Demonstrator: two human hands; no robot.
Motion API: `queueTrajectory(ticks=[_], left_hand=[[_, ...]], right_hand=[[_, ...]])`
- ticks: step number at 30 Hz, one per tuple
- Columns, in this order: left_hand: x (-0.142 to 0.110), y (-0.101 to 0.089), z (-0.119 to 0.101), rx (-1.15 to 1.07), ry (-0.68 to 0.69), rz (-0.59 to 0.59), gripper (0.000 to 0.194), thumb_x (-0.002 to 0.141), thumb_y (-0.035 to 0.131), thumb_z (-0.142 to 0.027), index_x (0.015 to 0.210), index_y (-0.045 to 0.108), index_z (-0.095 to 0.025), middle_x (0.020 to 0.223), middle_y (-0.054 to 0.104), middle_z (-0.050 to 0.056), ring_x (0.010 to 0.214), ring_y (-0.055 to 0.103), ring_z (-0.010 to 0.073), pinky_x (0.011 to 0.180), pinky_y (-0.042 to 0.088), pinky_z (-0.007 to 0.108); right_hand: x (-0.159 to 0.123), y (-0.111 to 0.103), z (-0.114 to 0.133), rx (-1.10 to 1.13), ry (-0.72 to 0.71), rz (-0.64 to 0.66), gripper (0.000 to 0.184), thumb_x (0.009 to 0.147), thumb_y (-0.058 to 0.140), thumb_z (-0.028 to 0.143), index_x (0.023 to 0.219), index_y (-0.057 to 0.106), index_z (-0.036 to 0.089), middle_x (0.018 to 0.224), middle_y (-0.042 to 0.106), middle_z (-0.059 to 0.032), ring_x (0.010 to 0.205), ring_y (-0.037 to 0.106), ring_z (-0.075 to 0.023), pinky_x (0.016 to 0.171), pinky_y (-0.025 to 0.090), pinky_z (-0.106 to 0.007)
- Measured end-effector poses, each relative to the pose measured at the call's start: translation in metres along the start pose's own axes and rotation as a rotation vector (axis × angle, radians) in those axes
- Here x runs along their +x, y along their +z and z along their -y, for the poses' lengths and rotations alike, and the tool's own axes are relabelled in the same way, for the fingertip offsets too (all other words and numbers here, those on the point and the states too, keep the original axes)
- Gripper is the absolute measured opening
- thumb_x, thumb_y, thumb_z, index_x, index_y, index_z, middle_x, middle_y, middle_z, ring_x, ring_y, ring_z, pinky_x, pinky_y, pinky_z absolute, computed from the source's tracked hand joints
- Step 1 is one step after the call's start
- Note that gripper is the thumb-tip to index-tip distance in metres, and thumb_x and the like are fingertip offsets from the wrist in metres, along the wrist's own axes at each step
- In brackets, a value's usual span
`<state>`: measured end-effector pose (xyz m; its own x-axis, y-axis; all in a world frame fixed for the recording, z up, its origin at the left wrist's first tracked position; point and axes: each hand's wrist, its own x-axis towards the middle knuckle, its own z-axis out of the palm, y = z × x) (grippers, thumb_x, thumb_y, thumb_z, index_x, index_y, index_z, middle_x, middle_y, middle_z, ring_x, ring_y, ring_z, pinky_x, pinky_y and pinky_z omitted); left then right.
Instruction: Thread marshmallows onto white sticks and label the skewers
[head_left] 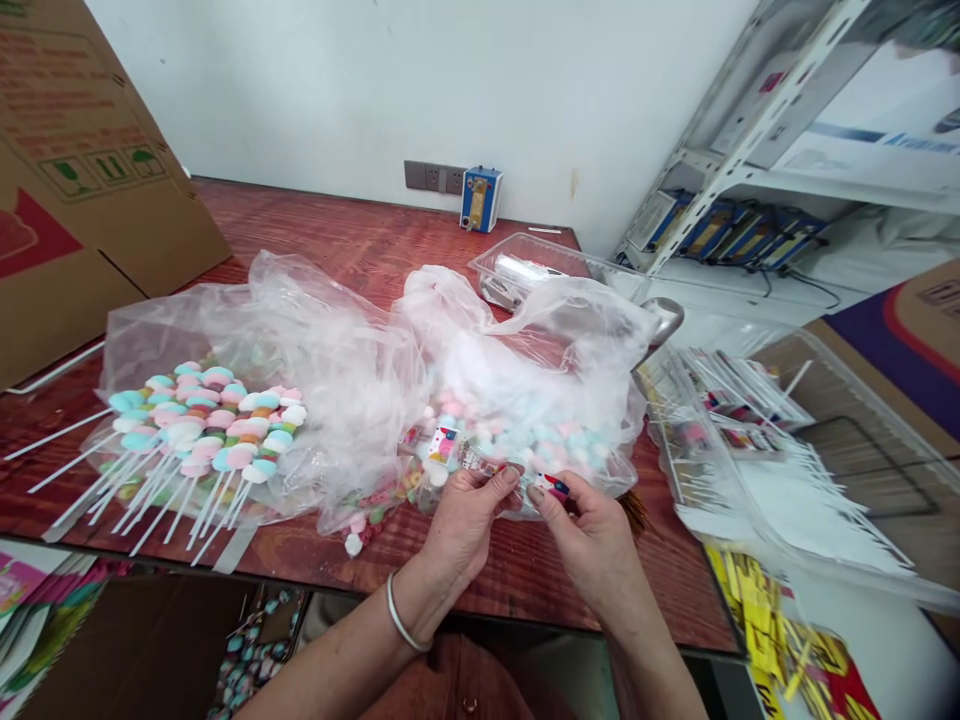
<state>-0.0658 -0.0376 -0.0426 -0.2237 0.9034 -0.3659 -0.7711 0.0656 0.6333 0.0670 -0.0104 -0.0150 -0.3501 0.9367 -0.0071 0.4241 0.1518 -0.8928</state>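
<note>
At the front of the table my left hand [469, 515] is closed, pinching a small clear printed wrapper [476, 460] between thumb and fingers. Just right of it, my right hand [592, 530] pinches a small colourful printed packet [553, 487]; whether the two pieces are joined, I cannot tell. A small white and pink printed label [444, 445] shows beyond my left hand. Behind both hands lies an open clear plastic bag [525, 340] of loose pastel marshmallows [559, 445]. To the left, several marshmallow skewers [217, 415] on white sticks rest on another plastic bag [337, 340].
A large cardboard box [97, 180] stands at the left. At the right are a clear tray [750, 540] of white sticks and wrapped pieces, yellow packaging [757, 620] and a metal shelf [750, 150]. A clear container [600, 270] and a blue device [481, 200] stand near the wall.
</note>
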Motion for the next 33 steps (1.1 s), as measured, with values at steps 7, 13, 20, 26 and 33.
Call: queueTrajectory(ticks=[7,13,20,26,33], left_hand=[[-0.002,0.003,0.008,-0.064,0.013,-0.039,0.039,0.053,0.093,-0.032,0.072,0.065,-0.013,0.068,0.066,-0.001,0.06,0.056,0.0083,0.06,0.046,0.02],[-0.005,0.003,0.013,-0.135,0.003,-0.025,0.035,0.06,0.09,-0.033,0.079,0.066,-0.014,0.072,0.067,-0.001,0.062,0.058,0.0098,0.061,0.046,0.022],[-0.004,-0.006,0.018,-0.114,-0.045,0.049,0.032,0.066,0.087,-0.032,0.075,0.063,-0.013,0.064,0.058,-0.004,0.054,0.049,0.0054,0.053,0.041,0.018],[0.0,-0.01,0.017,-0.35,-0.227,0.004,0.027,0.068,0.086,-0.02,0.081,0.064,-0.012,0.068,0.06,-0.003,0.05,0.048,0.0036,0.05,0.044,0.017],[0.0,-0.009,0.013,-0.477,-0.261,-0.012,0.017,0.077,0.079,-0.018,0.083,0.063,-0.015,0.073,0.063,-0.001,0.053,0.053,0.0057,0.049,0.05,0.019]], right_hand=[[-0.006,0.003,0.0,-0.097,-0.036,-0.061,0.041,0.091,0.052,0.048,0.065,0.059,0.017,0.062,0.051,0.0019,0.061,0.045,-0.0137,0.058,0.035,-0.023],[-0.011,0.006,-0.006,-0.009,0.034,-0.085,0.054,0.094,0.045,0.057,0.056,0.051,0.019,0.052,0.047,0.0022,0.052,0.041,-0.0134,0.052,0.031,-0.025],[-0.015,0.001,-0.008,0.054,0.024,-0.12,0.045,0.092,0.052,0.053,0.062,0.044,0.021,0.059,0.037,0.0051,0.058,0.035,-0.0117,0.053,0.03,-0.023],[-0.021,-0.001,0.001,-0.05,-0.021,-0.221,0.047,0.097,0.042,0.053,0.065,0.054,0.02,0.058,0.047,0.0025,0.057,0.045,-0.014,0.054,0.034,-0.024],[-0.039,0.0,0.011,-0.094,-0.366,-0.336,0.025,0.099,0.046,0.037,0.105,0.067,0.025,0.11,0.064,-0.0076,0.108,0.059,-0.023,0.094,0.046,-0.037]])
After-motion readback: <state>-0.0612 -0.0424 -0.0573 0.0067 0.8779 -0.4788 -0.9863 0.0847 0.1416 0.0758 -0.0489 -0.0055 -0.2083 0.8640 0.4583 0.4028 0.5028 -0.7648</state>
